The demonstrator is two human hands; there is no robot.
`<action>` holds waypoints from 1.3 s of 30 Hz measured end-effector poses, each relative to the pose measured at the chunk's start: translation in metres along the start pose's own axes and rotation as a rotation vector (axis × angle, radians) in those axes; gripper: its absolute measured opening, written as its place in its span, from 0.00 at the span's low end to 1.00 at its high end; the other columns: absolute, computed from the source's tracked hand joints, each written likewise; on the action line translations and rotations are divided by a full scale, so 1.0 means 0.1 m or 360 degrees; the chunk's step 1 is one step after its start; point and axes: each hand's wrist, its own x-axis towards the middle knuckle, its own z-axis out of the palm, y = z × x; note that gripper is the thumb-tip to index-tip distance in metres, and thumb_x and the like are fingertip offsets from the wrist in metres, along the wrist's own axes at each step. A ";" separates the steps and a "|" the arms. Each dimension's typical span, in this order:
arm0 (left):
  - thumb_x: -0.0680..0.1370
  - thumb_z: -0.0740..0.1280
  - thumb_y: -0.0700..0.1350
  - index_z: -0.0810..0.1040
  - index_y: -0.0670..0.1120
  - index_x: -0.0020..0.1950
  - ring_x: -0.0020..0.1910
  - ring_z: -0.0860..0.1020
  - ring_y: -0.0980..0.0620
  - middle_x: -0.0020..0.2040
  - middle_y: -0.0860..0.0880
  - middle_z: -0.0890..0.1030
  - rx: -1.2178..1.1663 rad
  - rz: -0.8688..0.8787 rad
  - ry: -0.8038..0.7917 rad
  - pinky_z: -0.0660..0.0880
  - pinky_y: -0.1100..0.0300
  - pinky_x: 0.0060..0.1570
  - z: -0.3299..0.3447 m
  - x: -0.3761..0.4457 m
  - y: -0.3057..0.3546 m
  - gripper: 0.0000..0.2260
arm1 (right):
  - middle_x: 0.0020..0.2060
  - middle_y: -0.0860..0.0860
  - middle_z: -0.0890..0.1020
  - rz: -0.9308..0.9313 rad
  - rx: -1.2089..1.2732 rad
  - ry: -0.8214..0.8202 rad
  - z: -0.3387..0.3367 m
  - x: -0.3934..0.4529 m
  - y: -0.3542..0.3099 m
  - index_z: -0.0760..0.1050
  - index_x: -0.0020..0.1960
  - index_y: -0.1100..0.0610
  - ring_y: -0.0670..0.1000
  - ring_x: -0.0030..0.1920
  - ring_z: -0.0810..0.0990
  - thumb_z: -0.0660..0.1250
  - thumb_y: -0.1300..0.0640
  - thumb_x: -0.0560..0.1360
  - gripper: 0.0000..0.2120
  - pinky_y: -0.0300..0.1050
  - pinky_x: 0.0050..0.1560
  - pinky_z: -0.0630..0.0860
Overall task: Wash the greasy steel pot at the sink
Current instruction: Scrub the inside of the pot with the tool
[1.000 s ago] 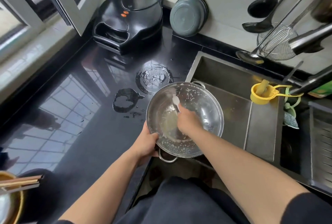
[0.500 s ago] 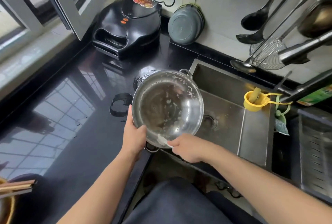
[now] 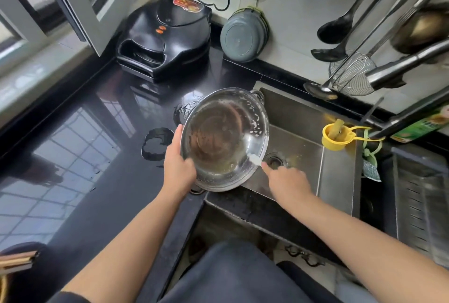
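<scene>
The steel pot is tilted over the left edge of the steel sink, with soap suds along its inner wall. My left hand grips its near-left rim. My right hand is at the pot's right rim and holds a small white scrubbing tool, whose tip touches the inside of the rim. The pot's far handle points toward the back wall.
A black electric griddle and a grey basin stand at the back of the wet black counter. Ladles and a wire skimmer hang above the sink. A yellow holder hangs by the faucet. A drying rack lies right.
My right hand has moved with the tool from the pot's bottom to its near rim and then to its right rim. The pot has tilted further toward me.
</scene>
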 end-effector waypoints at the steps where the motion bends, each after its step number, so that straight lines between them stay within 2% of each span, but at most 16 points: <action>1: 0.74 0.60 0.30 0.66 0.61 0.79 0.73 0.72 0.54 0.71 0.57 0.76 0.0091 -0.0032 -0.0020 0.70 0.47 0.74 0.00 0.05 -0.02 0.38 | 0.52 0.56 0.82 0.0006 0.0020 -0.0014 0.02 -0.02 -0.03 0.56 0.81 0.49 0.60 0.51 0.82 0.58 0.67 0.78 0.34 0.49 0.42 0.70; 3: 0.75 0.59 0.32 0.64 0.63 0.80 0.71 0.73 0.52 0.69 0.55 0.77 0.0227 -0.0094 -0.0020 0.71 0.44 0.72 0.02 0.12 -0.09 0.39 | 0.54 0.58 0.82 -0.0008 0.0232 -0.0129 0.12 -0.16 -0.24 0.60 0.79 0.50 0.62 0.54 0.82 0.58 0.64 0.77 0.31 0.52 0.45 0.74; 5: 0.74 0.59 0.32 0.65 0.63 0.80 0.66 0.76 0.51 0.65 0.55 0.78 0.0269 -0.0080 -0.0016 0.75 0.44 0.67 0.07 0.10 -0.09 0.39 | 0.59 0.59 0.81 -0.0117 0.0574 -0.0282 0.23 -0.37 -0.58 0.61 0.78 0.48 0.64 0.58 0.79 0.57 0.58 0.80 0.26 0.55 0.54 0.76; 8: 0.74 0.57 0.31 0.64 0.66 0.79 0.64 0.74 0.53 0.67 0.56 0.77 0.0362 -0.0034 0.0022 0.72 0.51 0.65 0.11 0.06 0.00 0.40 | 0.63 0.59 0.79 -0.0185 0.0944 -0.0408 0.22 -0.40 -0.80 0.62 0.78 0.46 0.65 0.63 0.76 0.54 0.53 0.83 0.24 0.55 0.60 0.75; 11: 0.73 0.56 0.30 0.62 0.68 0.79 0.64 0.72 0.54 0.68 0.55 0.75 0.0481 -0.0030 -0.0007 0.68 0.56 0.63 0.05 0.11 0.10 0.42 | 0.59 0.59 0.80 -0.0177 0.0552 -0.0311 0.22 -0.28 -0.49 0.66 0.76 0.45 0.64 0.59 0.79 0.56 0.56 0.81 0.24 0.55 0.57 0.78; 14: 0.72 0.56 0.31 0.60 0.70 0.79 0.68 0.74 0.43 0.70 0.50 0.75 0.0641 0.0029 -0.0124 0.72 0.45 0.68 0.03 0.21 0.25 0.44 | 0.55 0.57 0.81 0.0021 0.0077 -0.0136 0.10 -0.10 0.07 0.62 0.78 0.47 0.61 0.55 0.81 0.56 0.64 0.78 0.30 0.52 0.50 0.76; 17: 0.73 0.57 0.31 0.61 0.70 0.78 0.61 0.76 0.37 0.64 0.45 0.76 0.0895 0.0082 -0.0224 0.72 0.43 0.60 0.10 0.33 0.45 0.42 | 0.57 0.55 0.81 0.0127 -0.0117 0.0062 -0.05 0.03 0.24 0.59 0.80 0.52 0.60 0.55 0.82 0.53 0.67 0.79 0.30 0.48 0.45 0.72; 19: 0.74 0.59 0.33 0.66 0.69 0.75 0.57 0.78 0.37 0.59 0.45 0.80 0.1023 0.0081 -0.0304 0.71 0.48 0.53 0.08 0.43 0.54 0.38 | 0.58 0.56 0.81 0.0118 -0.0047 -0.0007 -0.01 -0.01 0.12 0.67 0.76 0.53 0.60 0.56 0.81 0.55 0.66 0.79 0.26 0.49 0.46 0.73; 21: 0.74 0.62 0.36 0.70 0.68 0.73 0.56 0.80 0.37 0.57 0.45 0.84 0.1129 0.0041 -0.0343 0.71 0.51 0.49 0.04 0.51 0.55 0.34 | 0.58 0.57 0.81 0.0006 0.0120 -0.0208 0.07 -0.12 -0.11 0.73 0.70 0.53 0.61 0.57 0.81 0.58 0.63 0.77 0.22 0.50 0.48 0.74; 25: 0.74 0.60 0.36 0.72 0.66 0.74 0.54 0.82 0.34 0.57 0.43 0.86 0.1186 -0.0011 -0.0258 0.79 0.48 0.54 0.05 0.37 0.44 0.34 | 0.67 0.60 0.75 -0.0471 0.0303 -0.0662 0.15 -0.28 -0.52 0.72 0.72 0.55 0.64 0.65 0.75 0.55 0.58 0.83 0.20 0.52 0.63 0.74; 27: 0.75 0.61 0.36 0.75 0.62 0.71 0.52 0.82 0.34 0.55 0.42 0.86 0.1150 -0.0012 -0.0190 0.80 0.46 0.54 0.03 0.29 0.35 0.29 | 0.65 0.60 0.77 -0.0361 0.0217 -0.0594 0.15 -0.27 -0.44 0.73 0.71 0.56 0.63 0.64 0.76 0.57 0.59 0.81 0.20 0.52 0.61 0.75; 30: 0.76 0.63 0.34 0.75 0.55 0.65 0.48 0.82 0.32 0.49 0.40 0.85 0.1145 0.0072 -0.0121 0.78 0.45 0.49 0.03 0.23 0.28 0.22 | 0.58 0.56 0.81 0.0008 0.0010 -0.0191 0.05 -0.17 -0.14 0.76 0.66 0.56 0.60 0.58 0.81 0.58 0.62 0.79 0.18 0.50 0.50 0.76; 32: 0.74 0.60 0.30 0.73 0.50 0.64 0.45 0.80 0.32 0.46 0.37 0.84 0.1171 0.0108 -0.0112 0.76 0.46 0.45 0.04 0.19 0.30 0.22 | 0.57 0.55 0.82 0.0075 -0.0017 -0.0062 -0.02 -0.17 -0.13 0.76 0.65 0.55 0.59 0.57 0.82 0.58 0.64 0.79 0.17 0.49 0.49 0.76; 33: 0.73 0.59 0.29 0.72 0.48 0.64 0.42 0.78 0.33 0.46 0.36 0.83 0.1184 0.0124 -0.0102 0.73 0.46 0.44 0.05 0.18 0.31 0.23 | 0.58 0.55 0.82 0.0067 0.0041 -0.0083 -0.02 -0.21 -0.21 0.75 0.65 0.56 0.58 0.58 0.82 0.58 0.64 0.79 0.17 0.49 0.51 0.77; 36: 0.73 0.59 0.28 0.70 0.46 0.66 0.39 0.71 0.36 0.45 0.36 0.82 0.1208 0.0152 -0.0040 0.69 0.48 0.43 0.06 0.15 0.32 0.24 | 0.61 0.58 0.80 -0.0064 0.0400 -0.0353 0.18 -0.38 -0.64 0.73 0.67 0.57 0.61 0.61 0.80 0.60 0.61 0.78 0.18 0.53 0.58 0.78; 39: 0.73 0.59 0.27 0.69 0.46 0.65 0.40 0.70 0.36 0.43 0.36 0.79 0.1246 0.0146 -0.0007 0.68 0.48 0.44 0.07 0.13 0.30 0.24 | 0.61 0.59 0.78 -0.0265 0.0604 -0.0497 0.26 -0.41 -0.94 0.73 0.70 0.53 0.64 0.62 0.77 0.57 0.58 0.79 0.20 0.53 0.59 0.77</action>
